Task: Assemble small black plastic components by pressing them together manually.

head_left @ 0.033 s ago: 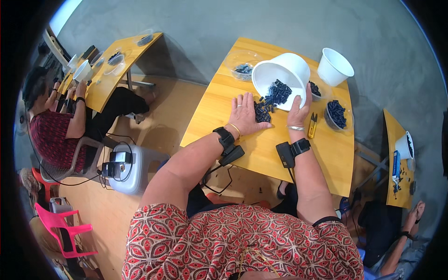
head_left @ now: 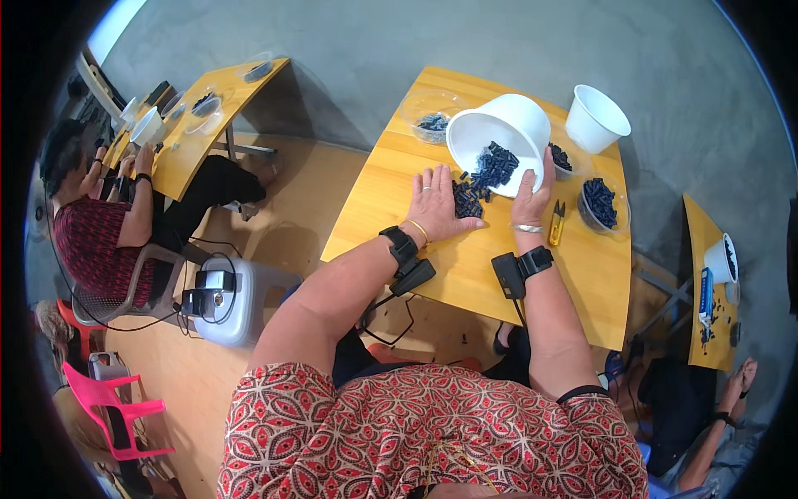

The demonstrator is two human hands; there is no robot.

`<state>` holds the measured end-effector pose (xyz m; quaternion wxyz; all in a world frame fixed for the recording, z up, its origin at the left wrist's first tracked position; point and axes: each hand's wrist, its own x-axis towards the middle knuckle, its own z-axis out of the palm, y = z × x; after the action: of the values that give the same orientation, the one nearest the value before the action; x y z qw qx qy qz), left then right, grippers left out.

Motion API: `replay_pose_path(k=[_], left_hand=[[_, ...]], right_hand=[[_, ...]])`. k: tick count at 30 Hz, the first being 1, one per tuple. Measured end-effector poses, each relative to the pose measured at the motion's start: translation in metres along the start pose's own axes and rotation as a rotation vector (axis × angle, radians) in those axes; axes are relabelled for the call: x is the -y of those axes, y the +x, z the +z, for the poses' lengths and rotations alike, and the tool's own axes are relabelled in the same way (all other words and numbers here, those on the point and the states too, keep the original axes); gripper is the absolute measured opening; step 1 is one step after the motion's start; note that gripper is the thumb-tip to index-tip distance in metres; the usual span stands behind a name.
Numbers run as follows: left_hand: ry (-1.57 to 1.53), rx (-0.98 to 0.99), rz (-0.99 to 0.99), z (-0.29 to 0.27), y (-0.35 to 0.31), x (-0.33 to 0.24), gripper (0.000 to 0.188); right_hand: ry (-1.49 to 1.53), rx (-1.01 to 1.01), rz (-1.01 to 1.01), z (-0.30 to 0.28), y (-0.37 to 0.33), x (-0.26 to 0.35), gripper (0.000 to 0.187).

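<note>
White plastic tub (head_left: 511,112), tipped over, mouth toward the person, right hand (head_left: 534,200) on its right side: thumb at the rim, fingers wrapped around the outside, mostly hidden. Left hand (head_left: 434,209) palm down on the table, fingers extended, thumb out to the right, nothing gripped that shows. Short dark pieces (head_left: 496,165) lie inside the tub and spill over its rim into a small pile (head_left: 468,202) on the tabletop, right beside the left hand, above its thumb. Ring and gold bangle on left, silver bracelet on right, black strap with a box on each wrist.

Yellow snips (head_left: 556,226) just right of the right hand. Clear bowl (head_left: 618,224) of dark pieces right of those; more pieces (head_left: 560,158) behind the hand, container partly hidden. Second white tub (head_left: 582,125), upright, far right corner of the wooden table (head_left: 362,229). Another clear bowl, far left corner, some bluish-dark pieces (head_left: 432,123) in it.

Further out, left: seated co-worker (head_left: 104,224) at another table, grey-white box (head_left: 229,324) and pink chair (head_left: 116,407) on the floor. Right: side table (head_left: 693,237) with a white bucket (head_left: 718,259), co-worker's arm near the lower edge.
</note>
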<state>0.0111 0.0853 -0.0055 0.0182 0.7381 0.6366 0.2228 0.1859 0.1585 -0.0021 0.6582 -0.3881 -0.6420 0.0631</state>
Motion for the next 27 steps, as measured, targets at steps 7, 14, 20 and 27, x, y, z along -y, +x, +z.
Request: replay_pose_path(k=[7, 14, 20, 27], left_hand=[[-0.017, 0.03, -0.001, -0.005, 0.001, -0.003, 0.12], [0.024, 0.062, -0.01, -0.001, 0.001, 0.0, 0.118], [0.025, 0.086, -0.01, -0.003, -0.001, 0.001, 0.116], [-0.013, 0.09, -0.004, -0.004, 0.001, 0.0, 0.117]], right_hand=[[0.027, 0.005, 0.029, -0.003, 0.001, -0.005, 0.046], [0.106, 0.102, 0.109, -0.013, 0.003, -0.017, 0.051], [0.149, 0.089, 0.095, -0.02, 0.006, -0.017, 0.044], [0.119, 0.059, 0.089, -0.026, 0.007, -0.018, 0.045]])
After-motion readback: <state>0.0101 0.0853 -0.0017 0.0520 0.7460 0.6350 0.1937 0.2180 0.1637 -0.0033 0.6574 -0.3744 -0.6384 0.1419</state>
